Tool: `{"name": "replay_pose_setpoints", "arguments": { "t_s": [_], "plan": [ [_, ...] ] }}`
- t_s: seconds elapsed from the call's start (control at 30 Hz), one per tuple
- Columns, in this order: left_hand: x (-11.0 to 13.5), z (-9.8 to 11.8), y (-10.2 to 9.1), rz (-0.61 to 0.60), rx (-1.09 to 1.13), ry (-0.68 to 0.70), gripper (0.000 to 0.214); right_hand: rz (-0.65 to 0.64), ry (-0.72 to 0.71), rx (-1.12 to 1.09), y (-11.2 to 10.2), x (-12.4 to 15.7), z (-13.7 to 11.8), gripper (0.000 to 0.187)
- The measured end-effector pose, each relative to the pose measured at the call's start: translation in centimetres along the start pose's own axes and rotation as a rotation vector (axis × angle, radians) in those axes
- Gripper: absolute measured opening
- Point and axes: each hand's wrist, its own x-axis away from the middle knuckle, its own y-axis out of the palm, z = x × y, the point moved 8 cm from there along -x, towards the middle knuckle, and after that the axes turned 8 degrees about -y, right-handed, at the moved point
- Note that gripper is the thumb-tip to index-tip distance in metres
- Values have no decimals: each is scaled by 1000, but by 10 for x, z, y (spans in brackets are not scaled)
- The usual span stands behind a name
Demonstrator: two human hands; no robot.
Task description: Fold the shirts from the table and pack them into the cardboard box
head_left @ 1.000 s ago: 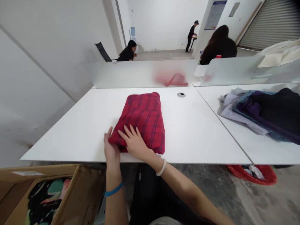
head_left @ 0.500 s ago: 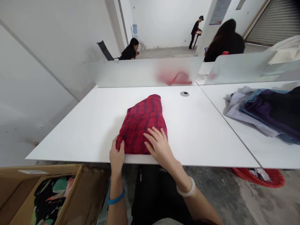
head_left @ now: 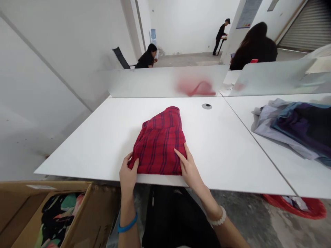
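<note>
A folded red plaid shirt (head_left: 161, 146) with dark blue stripes lies near the front edge of the white table (head_left: 227, 144). It is narrower at the far end, and a fold runs across it. My left hand (head_left: 128, 174) grips its near left corner, thumb on top and the other fingers at the side, partly hidden. At the right edge, my right hand (head_left: 190, 170) holds the cloth with its thumb on top and fingers along the side.
Other folded clothes (head_left: 297, 127) lie at the right. A cardboard box (head_left: 100, 213) of clothing stands low at the left, a red basket (head_left: 314, 208) below the table at the right. A frosted divider (head_left: 144, 82) borders the back; several people are beyond it.
My right hand has moved from lying spread on top of the shirt to its right edge, and grips there. My left hand keeps hold of the left corner. The view has shifted slightly.
</note>
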Motion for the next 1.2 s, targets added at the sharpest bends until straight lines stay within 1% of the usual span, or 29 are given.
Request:
{"name": "replay_pose_setpoints", "arguments": {
  "t_s": [0.1,0.2,0.3,0.33,0.37,0.43,0.47,0.5,0.53,0.57,0.6,0.63,0.67,0.73,0.8,0.87,0.93,1.03,1.07,1.13,1.2],
  "plan": [
    [17,1,-2,-47,55,-12,48,-48,19,-59,-6,2,5,50],
    [53,-4,-7,-112,54,-53,52,-145,34,-94,-21,15,4,47],
    [95,-29,-13,-216,132,-203,62,-323,49,-109,-44,33,2,44],
    [106,-39,-18,-218,155,-254,65,-396,52,-115,-50,37,2,43],
    [112,-48,-25,-193,161,-292,67,-467,53,-123,-57,38,4,41],
    [111,-55,-42,-87,123,-303,68,-564,53,-145,-66,28,9,38],
    [105,-52,-49,-35,86,-276,66,-579,56,-159,-70,17,14,38],
    [95,-43,-53,8,42,-229,64,-575,62,-171,-71,3,19,39],
    [83,-31,-52,30,0,-177,62,-562,75,-176,-71,-14,26,39],
    [69,-17,-47,40,-67,-113,58,-539,96,-164,-69,-31,34,39],
    [55,-1,-41,82,-136,-47,57,-515,123,-137,-65,-48,42,38],
    [43,12,-31,106,-182,-6,58,-493,147,-104,-60,-64,49,38],
    [31,22,-18,119,-188,-4,58,-474,164,-71,-54,-77,54,39],
    [14,33,10,122,-175,-21,62,-451,166,-31,-38,-99,58,43],
    [6,37,37,55,-43,-28,71,-461,139,-32,-19,-111,54,45],
    [7,38,52,20,37,-17,64,-464,118,-44,0,-115,47,45],
    [13,35,54,-3,97,-9,51,-426,109,-97,13,-113,40,45],
    [27,27,43,-39,224,-28,40,-349,154,-261,25,-103,32,46],
    [32,23,38,-49,277,-40,39,-354,196,-327,31,-99,30,49],
    [39,13,26,-60,402,-75,41,-419,285,-446,45,-89,23,57],
    [45,-1,13,-56,536,-130,43,-490,328,-531,59,-83,8,64]
  ]
}}
